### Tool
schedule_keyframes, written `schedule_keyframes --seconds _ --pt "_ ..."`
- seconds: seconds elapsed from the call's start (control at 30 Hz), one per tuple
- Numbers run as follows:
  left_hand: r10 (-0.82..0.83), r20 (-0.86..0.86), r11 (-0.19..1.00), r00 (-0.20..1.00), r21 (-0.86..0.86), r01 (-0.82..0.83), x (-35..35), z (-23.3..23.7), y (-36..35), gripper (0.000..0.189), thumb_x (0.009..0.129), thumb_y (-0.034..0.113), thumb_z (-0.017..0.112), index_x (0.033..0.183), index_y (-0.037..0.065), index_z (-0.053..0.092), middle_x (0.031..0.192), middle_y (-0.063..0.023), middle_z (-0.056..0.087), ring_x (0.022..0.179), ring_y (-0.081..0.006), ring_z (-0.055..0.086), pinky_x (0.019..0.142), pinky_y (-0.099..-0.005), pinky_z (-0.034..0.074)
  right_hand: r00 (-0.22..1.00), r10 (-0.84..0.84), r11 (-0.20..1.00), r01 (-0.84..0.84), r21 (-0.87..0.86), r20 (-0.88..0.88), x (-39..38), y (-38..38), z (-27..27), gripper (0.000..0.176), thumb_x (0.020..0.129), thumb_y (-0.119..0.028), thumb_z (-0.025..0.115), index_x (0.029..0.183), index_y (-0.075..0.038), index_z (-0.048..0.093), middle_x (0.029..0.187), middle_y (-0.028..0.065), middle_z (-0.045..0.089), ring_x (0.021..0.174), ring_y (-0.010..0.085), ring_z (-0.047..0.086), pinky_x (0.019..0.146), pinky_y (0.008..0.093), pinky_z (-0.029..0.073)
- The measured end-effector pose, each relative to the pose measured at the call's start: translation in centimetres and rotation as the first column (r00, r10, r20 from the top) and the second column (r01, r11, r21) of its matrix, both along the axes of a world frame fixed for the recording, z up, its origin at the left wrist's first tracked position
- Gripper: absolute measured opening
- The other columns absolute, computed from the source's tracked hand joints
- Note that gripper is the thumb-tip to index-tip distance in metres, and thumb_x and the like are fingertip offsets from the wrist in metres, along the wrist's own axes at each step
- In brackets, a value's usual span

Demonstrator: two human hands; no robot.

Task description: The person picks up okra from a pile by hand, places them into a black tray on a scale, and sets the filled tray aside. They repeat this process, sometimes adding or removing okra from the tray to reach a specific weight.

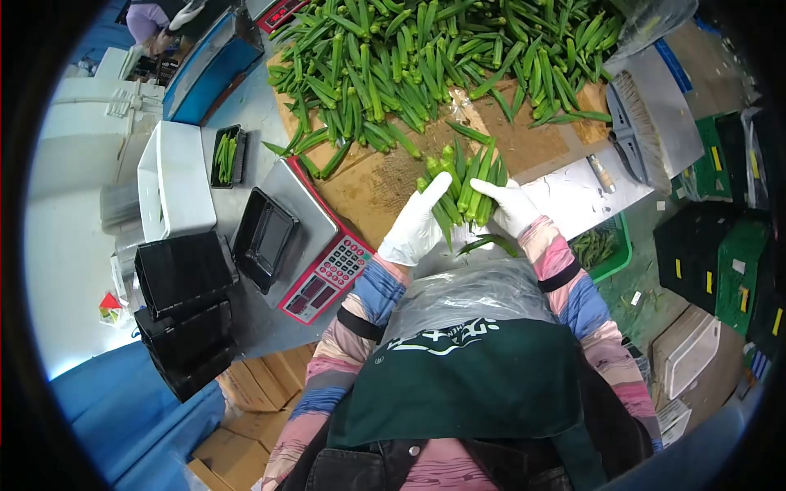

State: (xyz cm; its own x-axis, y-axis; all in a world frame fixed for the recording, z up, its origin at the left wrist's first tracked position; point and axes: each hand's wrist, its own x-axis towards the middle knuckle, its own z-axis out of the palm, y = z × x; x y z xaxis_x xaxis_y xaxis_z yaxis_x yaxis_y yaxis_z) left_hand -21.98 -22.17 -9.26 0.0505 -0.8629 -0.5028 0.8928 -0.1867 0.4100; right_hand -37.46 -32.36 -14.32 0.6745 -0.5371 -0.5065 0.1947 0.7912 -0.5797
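Between my two white-gloved hands is a bunch of green okra pods point(471, 190), held above the near edge of the cardboard-covered table. My left hand point(417, 219) grips the bunch from the left, thumb against the pods. From the right, my right hand point(512, 206) closes on the same bunch. A single darker okra pod point(489, 243) lies just below, near my apron. Beyond my hands spreads a large heap of okra point(409, 65). An empty black tray point(264, 237) rests on a red-framed weighing scale point(323, 266) to the left.
Stacked black trays point(184, 278) and a white bin point(173, 182) stand at the left, near a small tray of okra point(227, 157). A brush point(639, 131) and a knife point(602, 173) lie right. A green crate point(610, 250) sits below the table. Another person point(155, 18) is at upper left.
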Motion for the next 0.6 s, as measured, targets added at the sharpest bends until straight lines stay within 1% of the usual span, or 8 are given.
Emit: schedule_keyframes --seconds 0.07,0.1,0.2,0.3,0.4,0.53,0.57,0.6 --pt "0.005 -0.053 1.000 0.999 -0.003 -0.005 0.1 0.9 0.4 0.039 0.102 0.027 0.058 0.134 0.006 0.055 0.129 -0.0097 0.063 0.113 -0.0209 0.063 0.101 -0.0379 0.050 0.998 -0.023 0.995 0.017 0.101 0.056 -0.1 0.3 1.0 0.027 0.091 -0.010 0.070 0.116 0.000 0.065 0.107 0.0108 0.070 0.096 0.0217 0.068 0.086 0.0339 0.054" --pt "0.009 -0.079 1.000 0.997 -0.003 -0.009 0.2 1.3 0.7 0.040 0.104 0.030 0.056 0.136 0.006 0.053 0.130 -0.0101 0.062 0.115 -0.0213 0.062 0.103 -0.0380 0.049 1.000 -0.005 0.992 0.003 0.122 0.015 0.2 0.4 1.0 0.028 0.094 -0.010 0.067 0.120 0.001 0.063 0.111 0.0124 0.069 0.098 0.0229 0.068 0.090 0.0354 0.054" --pt "0.040 0.032 0.999 0.999 0.017 -0.040 1.0 2.4 1.7 0.051 0.105 0.043 0.049 0.139 0.006 0.050 0.134 -0.0103 0.059 0.119 -0.0219 0.059 0.104 -0.0380 0.048 0.998 0.041 0.994 -0.045 0.100 0.045 1.4 1.5 1.9 0.031 0.095 -0.011 0.066 0.123 0.002 0.061 0.115 0.0122 0.068 0.103 0.0224 0.067 0.092 0.0353 0.054" --pt "0.025 0.119 0.999 0.993 0.028 -0.029 3.5 4.1 4.0 0.058 0.104 0.051 0.046 0.141 0.006 0.049 0.136 -0.0098 0.058 0.121 -0.0214 0.058 0.105 -0.0385 0.047 0.988 0.132 0.983 -0.142 0.120 0.084 4.2 3.0 3.3 0.034 0.096 -0.013 0.065 0.127 0.000 0.058 0.121 0.0107 0.065 0.111 0.0209 0.063 0.097 0.0354 0.050" --pt "0.076 0.130 0.997 0.989 0.015 -0.079 6.9 5.6 7.2 0.064 0.102 0.056 0.044 0.142 0.006 0.048 0.136 -0.0103 0.058 0.121 -0.0214 0.058 0.104 -0.0386 0.047 0.968 0.213 0.969 -0.227 0.100 0.129 7.8 5.5 4.5 0.035 0.095 -0.015 0.065 0.127 -0.001 0.058 0.122 0.0090 0.065 0.113 0.0190 0.062 0.098 0.0342 0.047" --pt "0.132 0.403 0.990 0.906 -0.003 -0.142 10.9 8.0 12.2 0.051 0.100 0.038 0.061 0.138 0.005 0.052 0.128 -0.0062 0.062 0.111 -0.0162 0.062 0.096 -0.0345 0.050 0.926 0.313 0.934 -0.340 0.107 0.211 13.5 9.2 6.6 0.038 0.094 -0.015 0.066 0.129 -0.003 0.057 0.120 0.0075 0.066 0.112 0.0165 0.062 0.095 0.0318 0.047" --pt "0.080 0.535 0.992 0.841 0.043 -0.121 12.3 8.3 13.6 0.041 0.098 0.025 0.065 0.133 0.005 0.057 0.124 -0.0074 0.065 0.112 -0.0185 0.062 0.097 -0.0357 0.050 0.910 0.337 0.925 -0.368 0.095 0.243 14.9 10.2 6.9 0.038 0.094 -0.015 0.066 0.129 -0.004 0.057 0.120 0.0071 0.066 0.111 0.0162 0.062 0.095 0.0316 0.048" --pt "0.112 0.551 0.986 0.827 0.040 -0.160 13.4 8.8 14.7 0.039 0.097 0.023 0.065 0.131 0.005 0.058 0.122 -0.0070 0.066 0.109 -0.0181 0.064 0.094 -0.0353 0.051 0.891 0.361 0.915 -0.395 0.082 0.275 16.3 11.2 7.5 0.039 0.094 -0.015 0.066 0.130 -0.004 0.057 0.119 0.0068 0.066 0.111 0.0160 0.062 0.094 0.0314 0.048"
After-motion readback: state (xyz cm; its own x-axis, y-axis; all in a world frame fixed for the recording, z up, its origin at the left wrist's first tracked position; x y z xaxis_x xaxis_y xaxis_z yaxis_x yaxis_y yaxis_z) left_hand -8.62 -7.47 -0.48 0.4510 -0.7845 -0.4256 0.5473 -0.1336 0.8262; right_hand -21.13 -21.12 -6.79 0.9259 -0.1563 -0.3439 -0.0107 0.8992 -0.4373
